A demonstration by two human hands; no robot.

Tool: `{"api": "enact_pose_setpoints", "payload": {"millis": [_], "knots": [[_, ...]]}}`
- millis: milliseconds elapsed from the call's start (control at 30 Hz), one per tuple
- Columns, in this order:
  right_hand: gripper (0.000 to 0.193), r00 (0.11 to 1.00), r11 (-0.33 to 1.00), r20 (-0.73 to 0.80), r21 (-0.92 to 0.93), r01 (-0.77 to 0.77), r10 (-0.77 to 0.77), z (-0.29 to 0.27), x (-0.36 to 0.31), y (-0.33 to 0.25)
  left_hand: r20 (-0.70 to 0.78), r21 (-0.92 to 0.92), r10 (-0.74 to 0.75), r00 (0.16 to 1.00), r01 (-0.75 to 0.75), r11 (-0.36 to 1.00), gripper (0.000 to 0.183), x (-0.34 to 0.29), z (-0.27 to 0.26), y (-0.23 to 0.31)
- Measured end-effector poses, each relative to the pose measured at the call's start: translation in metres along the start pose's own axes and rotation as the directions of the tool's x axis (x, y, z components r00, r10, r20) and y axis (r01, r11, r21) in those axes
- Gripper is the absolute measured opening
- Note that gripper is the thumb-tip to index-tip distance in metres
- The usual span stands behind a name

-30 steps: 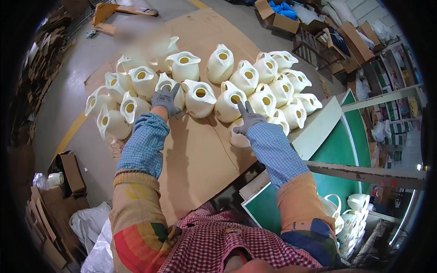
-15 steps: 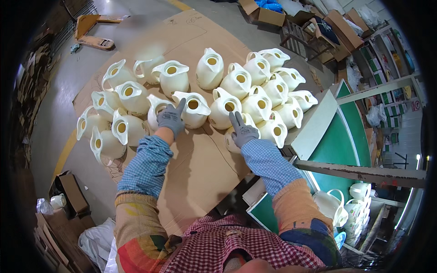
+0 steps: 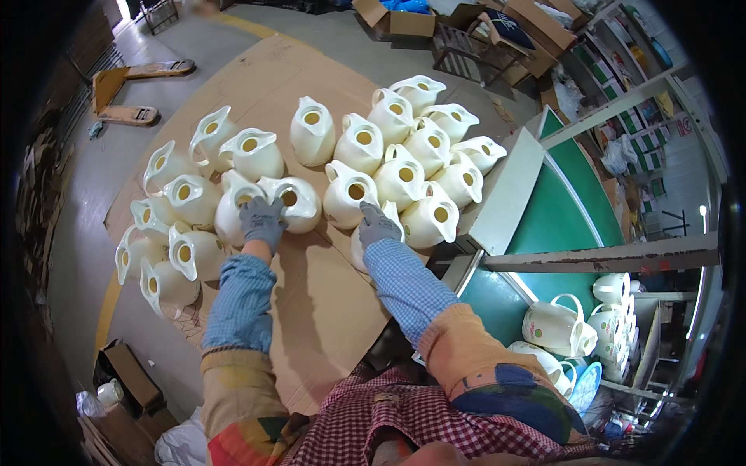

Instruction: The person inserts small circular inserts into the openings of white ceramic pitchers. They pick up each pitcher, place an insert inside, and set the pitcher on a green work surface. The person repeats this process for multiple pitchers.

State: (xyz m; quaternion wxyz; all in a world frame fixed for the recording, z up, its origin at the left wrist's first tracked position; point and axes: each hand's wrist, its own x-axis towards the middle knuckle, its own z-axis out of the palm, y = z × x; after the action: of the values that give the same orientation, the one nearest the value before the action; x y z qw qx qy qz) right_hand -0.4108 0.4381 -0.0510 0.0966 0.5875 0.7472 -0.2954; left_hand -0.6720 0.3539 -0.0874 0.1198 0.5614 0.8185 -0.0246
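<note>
From my head view, I see lots of cream jugs on a big sheet of cardboard (image 3: 330,311). A moment ago my left pointer finger stuck up between two of them. Now my left hand (image 3: 263,225) spreads over both the left jug (image 3: 228,224) and the right jug (image 3: 305,214), on the near half of the cardboard. Those two sit closer together now, so one hand can reach them both.

My left fingers are bent down by the two mouths, but I can't tell if they grip. My right hand (image 3: 379,227) is narrow, its fingers bent, near the middle jug (image 3: 340,208) and over a low jug (image 3: 359,252), toward the right side of the cardboard. I can't tell if it holds either one. Both arms reach forward over the cardboard's near edge. The green table (image 3: 563,206) is right of the cardboard.
</note>
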Motion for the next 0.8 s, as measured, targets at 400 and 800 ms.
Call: {"api": "enact_pose_setpoints", "payload": {"millis": [400, 800], "knots": [[0.069, 0.959, 0.929, 0.017, -0.243, 0.279, -0.284, 0.046, -0.036, 0.094, -0.022, -0.142, 0.143, 0.99, -0.144, 0.979, 0.045, -0.118, 0.02, -0.01], [0.054, 0.989, 0.994, -0.105, 0.024, 0.104, -0.101, 0.041, 0.003, 0.058, 0.04, -0.119, 0.274, 0.961, -0.268, 0.956, 0.044, -0.115, 0.059, 0.039]]}}
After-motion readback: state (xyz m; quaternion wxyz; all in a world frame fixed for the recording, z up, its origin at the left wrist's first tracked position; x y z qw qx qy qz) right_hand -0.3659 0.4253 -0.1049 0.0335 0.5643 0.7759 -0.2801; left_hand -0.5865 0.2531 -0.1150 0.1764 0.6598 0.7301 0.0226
